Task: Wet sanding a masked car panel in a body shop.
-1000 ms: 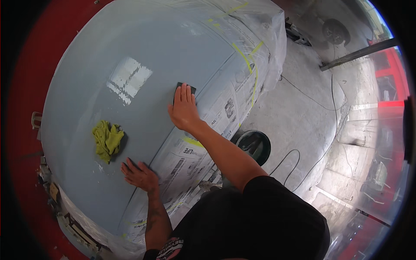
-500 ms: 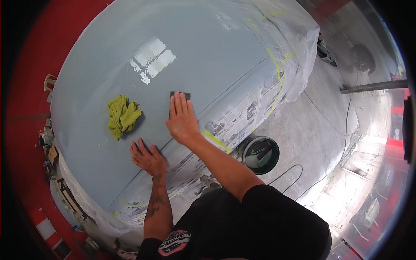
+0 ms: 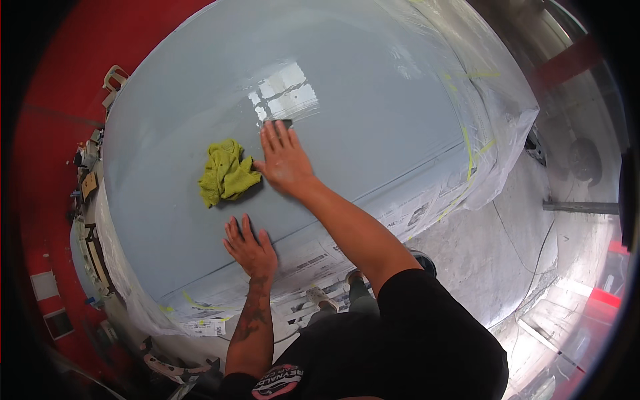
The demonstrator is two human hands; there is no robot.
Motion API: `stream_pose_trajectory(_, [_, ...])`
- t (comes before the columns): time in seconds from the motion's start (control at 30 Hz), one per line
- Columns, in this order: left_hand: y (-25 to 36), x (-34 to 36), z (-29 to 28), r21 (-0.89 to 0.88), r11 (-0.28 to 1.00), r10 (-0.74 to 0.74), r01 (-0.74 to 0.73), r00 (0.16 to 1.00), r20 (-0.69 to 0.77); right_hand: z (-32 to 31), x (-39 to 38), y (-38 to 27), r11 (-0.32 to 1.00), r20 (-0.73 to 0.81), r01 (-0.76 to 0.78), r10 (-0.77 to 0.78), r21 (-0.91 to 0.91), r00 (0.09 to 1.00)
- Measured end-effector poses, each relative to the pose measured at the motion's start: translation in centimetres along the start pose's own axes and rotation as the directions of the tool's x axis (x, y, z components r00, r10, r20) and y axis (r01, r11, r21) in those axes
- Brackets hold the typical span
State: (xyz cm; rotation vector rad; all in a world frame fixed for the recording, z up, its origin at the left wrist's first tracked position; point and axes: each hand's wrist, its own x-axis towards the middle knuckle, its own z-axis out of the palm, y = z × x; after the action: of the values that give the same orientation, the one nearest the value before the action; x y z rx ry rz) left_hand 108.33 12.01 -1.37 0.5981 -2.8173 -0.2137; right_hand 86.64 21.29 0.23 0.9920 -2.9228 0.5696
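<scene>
My right hand (image 3: 287, 163) lies flat on a wet grey car panel (image 3: 373, 133), fingers stretched. It presses a small dark piece of sandpaper (image 3: 287, 123), which shows past the fingertips; the rest is hidden beneath them. Nearer to me and to the left, my left hand (image 3: 251, 252) rests on the same panel near its crease, fingers spread and nothing in them. A crumpled yellow-green cloth (image 3: 227, 175) sits on the panel just left of my right hand, beyond my left.
Newspaper (image 3: 300, 267) and yellow tape mask the panel's near side. Clear plastic sheeting (image 3: 503, 117) drapes the right end. My right arm partly hides a dark bucket (image 3: 425, 262) on the concrete floor (image 3: 493, 247). A cable runs at right; cluttered items line the red wall at left.
My right hand has slid the sandpaper farther away and leftward over the panel, closer to the cloth. My left hand stays on the panel. The view has shifted, and my arm now covers most of the bucket.
</scene>
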Motion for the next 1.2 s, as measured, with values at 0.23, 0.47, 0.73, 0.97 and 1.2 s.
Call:
stream_pose_trajectory(0.23, [0.1,-0.1,-1.5,-0.011,1.0,-0.019,0.02,0.999,0.025,-6.6,4.6,16.8,0.966,-0.133,-0.237,0.223,-0.099,0.966])
stream_pose_trajectory(0.47, [1.3,0.5,-1.3,-0.022,1.0,-0.009,0.01,0.998,0.054,-1.4,13.9,8.4,0.979,-0.218,-0.191,0.17,-0.077,0.961])
stream_pose_trajectory(0.73, [-0.3,-0.3,-1.9,-0.015,0.999,-0.048,0.048,0.997,0.055,-2.5,16.8,9.4,0.969,-0.043,0.246,-0.247,-0.033,0.968])
stream_pose_trajectory(0.97, [0.9,0.4,-1.5,-0.034,0.999,-0.005,0.007,0.998,0.068,-9.5,16.7,30.3,0.786,-0.221,-0.614,0.587,-0.076,0.779])
stream_pose_trajectory(1.2, [-0.3,-0.2,-1.7,-0.006,1.0,-0.024,0.025,0.997,0.07,-3.6,12.4,11.1,0.955,0.1,0.286,-0.278,-0.079,0.955])
